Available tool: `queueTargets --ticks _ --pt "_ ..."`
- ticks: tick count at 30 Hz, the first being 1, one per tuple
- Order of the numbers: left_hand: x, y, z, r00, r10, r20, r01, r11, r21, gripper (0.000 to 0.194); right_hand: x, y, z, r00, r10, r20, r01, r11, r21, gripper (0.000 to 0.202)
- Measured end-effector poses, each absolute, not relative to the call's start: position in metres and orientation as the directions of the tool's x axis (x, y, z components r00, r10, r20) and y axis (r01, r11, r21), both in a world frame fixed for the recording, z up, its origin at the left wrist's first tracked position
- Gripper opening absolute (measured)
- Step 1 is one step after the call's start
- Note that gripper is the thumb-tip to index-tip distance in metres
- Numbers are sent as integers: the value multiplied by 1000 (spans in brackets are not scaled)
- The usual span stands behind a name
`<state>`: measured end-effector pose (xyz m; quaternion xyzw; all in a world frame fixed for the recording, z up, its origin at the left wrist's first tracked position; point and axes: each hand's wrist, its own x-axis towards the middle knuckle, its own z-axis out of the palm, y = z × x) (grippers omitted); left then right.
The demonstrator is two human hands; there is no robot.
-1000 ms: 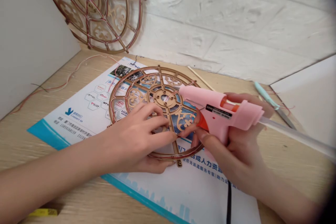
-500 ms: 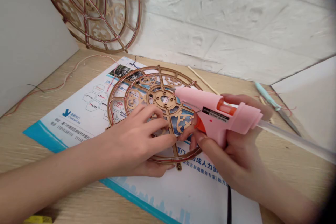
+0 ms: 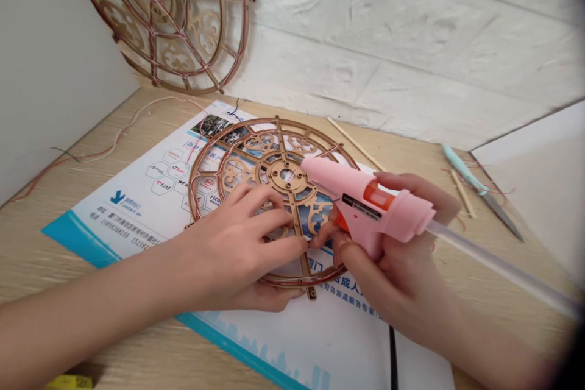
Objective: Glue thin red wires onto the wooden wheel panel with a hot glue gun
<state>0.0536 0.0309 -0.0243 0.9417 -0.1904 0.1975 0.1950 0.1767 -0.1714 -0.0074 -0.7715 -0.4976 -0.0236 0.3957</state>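
Note:
A round gold openwork frame (image 3: 303,263) with thin red and white wires along its rings lies over a printed blue-and-white folder (image 3: 132,210). My left hand (image 3: 247,244) grips the frame's near left part, fingers bent over the top and the thumb at the lower rim. My right hand (image 3: 393,268) is closed round a pink glue gun (image 3: 365,204), a finger by its orange trigger. The gun's nozzle end is over the frame, just right of its centre hub. A clear glue stick (image 3: 498,265) sticks out of the gun's back.
A larger gold round frame (image 3: 221,24) with wires leans on the white wall at the upper left. A blue-handled knife (image 3: 500,214), thin wooden sticks (image 3: 354,141) and loose wire (image 3: 119,134) lie on the table (image 3: 31,262). Something yellow (image 3: 68,382) shows at the bottom left.
The glue gun has shifted slightly left and tilted, its back end swinging left with my right hand. My left hand and the gold frame are nearly unmoved.

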Motion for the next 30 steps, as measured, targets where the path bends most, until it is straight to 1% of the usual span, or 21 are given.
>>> queueTargets --ticks 2,4,5,7,10,11,13,15,16,19,22,23,25,27,28,30 --pt "53 31 -24 847 -283 451 -440 -849 293 28 173 -172 -10 528 756 387 718 -155 -678 65" --pt "53 31 -23 847 -287 448 -444 -846 296 27 172 -171 -10 538 754 378 699 -149 -699 66" --pt "53 31 -23 846 -290 447 -445 -846 294 26 173 -171 -9 539 749 385 712 -161 -683 64" --pt "52 32 -22 845 -295 446 -447 -847 287 27 176 -169 -7 522 738 427 766 -186 -615 56" --pt "52 32 -23 838 -310 449 -461 -842 279 31 183 -167 -7 443 721 533 852 -153 -501 42" --pt "52 32 -24 836 -314 449 -466 -839 280 32 184 -166 -8 426 723 544 857 -131 -498 43" --pt "52 33 -25 834 -316 452 -470 -836 283 33 184 -166 -11 435 739 515 831 -109 -546 53" --pt "52 33 -25 830 -318 458 -475 -833 283 30 182 -168 -13 430 758 491 823 -104 -559 60" --pt "52 33 -26 827 -321 462 -479 -832 279 29 181 -168 -14 419 761 496 835 -108 -540 60" --pt "52 34 -25 822 -326 467 -484 -833 269 30 177 -171 -9 370 742 559 904 -148 -402 54" --pt "51 34 -24 829 -325 456 -478 -834 275 33 175 -175 -1 357 720 595 930 -212 -301 63" --pt "51 34 -24 828 -324 457 -478 -834 274 33 175 -176 1 350 723 596 934 -227 -275 62" --pt "52 34 -24 823 -326 465 -482 -834 269 31 175 -178 3 334 734 592 943 -246 -226 55" --pt "52 34 -24 824 -324 464 -479 -836 268 30 175 -179 4 315 744 589 949 -252 -189 49" --pt "53 34 -24 826 -322 462 -478 -835 272 30 175 -179 5 311 746 589 950 -251 -183 49" --pt "53 34 -24 827 -317 464 -477 -833 281 30 175 -179 6 333 737 588 943 -251 -220 51"
